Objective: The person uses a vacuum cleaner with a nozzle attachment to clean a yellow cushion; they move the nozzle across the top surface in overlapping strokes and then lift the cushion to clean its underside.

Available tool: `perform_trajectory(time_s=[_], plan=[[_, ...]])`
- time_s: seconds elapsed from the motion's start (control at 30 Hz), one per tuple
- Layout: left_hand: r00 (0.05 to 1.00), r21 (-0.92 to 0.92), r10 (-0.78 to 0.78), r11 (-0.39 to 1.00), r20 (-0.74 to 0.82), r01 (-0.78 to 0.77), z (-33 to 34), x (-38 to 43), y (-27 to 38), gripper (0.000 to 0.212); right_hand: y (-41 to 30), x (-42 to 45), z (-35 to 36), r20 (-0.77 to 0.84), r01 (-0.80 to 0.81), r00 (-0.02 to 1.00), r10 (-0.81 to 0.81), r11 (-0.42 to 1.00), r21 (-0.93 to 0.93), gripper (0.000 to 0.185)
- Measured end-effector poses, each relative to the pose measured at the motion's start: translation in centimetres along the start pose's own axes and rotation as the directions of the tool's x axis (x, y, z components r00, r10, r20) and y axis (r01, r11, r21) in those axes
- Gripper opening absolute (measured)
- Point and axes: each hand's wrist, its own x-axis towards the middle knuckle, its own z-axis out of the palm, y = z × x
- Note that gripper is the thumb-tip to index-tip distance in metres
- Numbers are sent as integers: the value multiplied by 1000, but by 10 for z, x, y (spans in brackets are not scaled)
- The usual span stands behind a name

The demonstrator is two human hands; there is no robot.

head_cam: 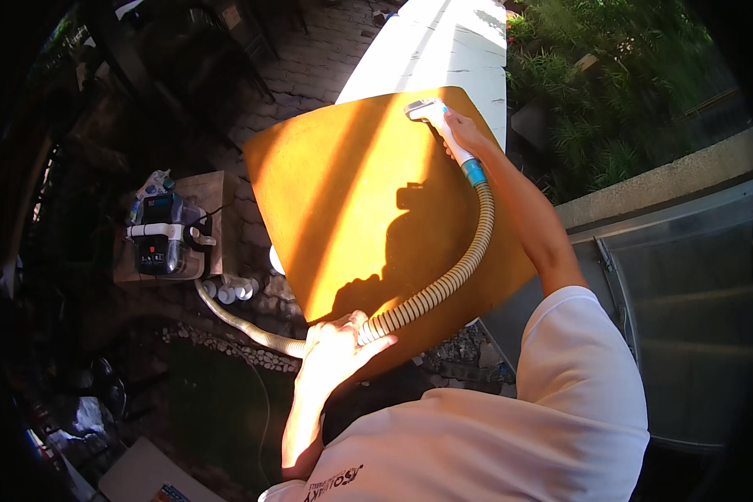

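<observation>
An orange-yellow flat panel, perhaps a cushion (351, 207), lies before me, crossed by sunlight and my shadow. Near its far right corner my right hand (464, 133) grips the white handle of a suction cleaning nozzle (428, 112), whose wide head rests at the panel's surface. From the handle's blue collar a ribbed hose (477, 245) curves down to my left hand (336, 345), which is closed around it at the panel's near left edge. The hose runs on left to a portable extraction cleaner (162, 241) with a white handle.
The cleaner stands on a wooden box (216, 188), beside several white cups or bottles (227, 295). A white sheet-like surface (439, 59) extends beyond the panel. Plants (590, 106) and a low concrete ledge (659, 176) are at right; a glazed metal frame (696, 301) is nearer.
</observation>
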Motion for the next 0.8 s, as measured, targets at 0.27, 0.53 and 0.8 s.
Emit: perform_trajectory(time_s=[0.27,0.53,0.8], plan=[[963,-72,180,983,198,-169,-8,-25,11,50,45,-174,-12,102,-59,993,58,998,3,55],[857,-60,337,938,390,-341,-16,-38,3,55,91,-322,6,16,-191,982,190,980,46,52],[704,-209,473,877,530,-432,-5,-42,5,50,122,-452,38,-44,-309,950,309,951,0,50]])
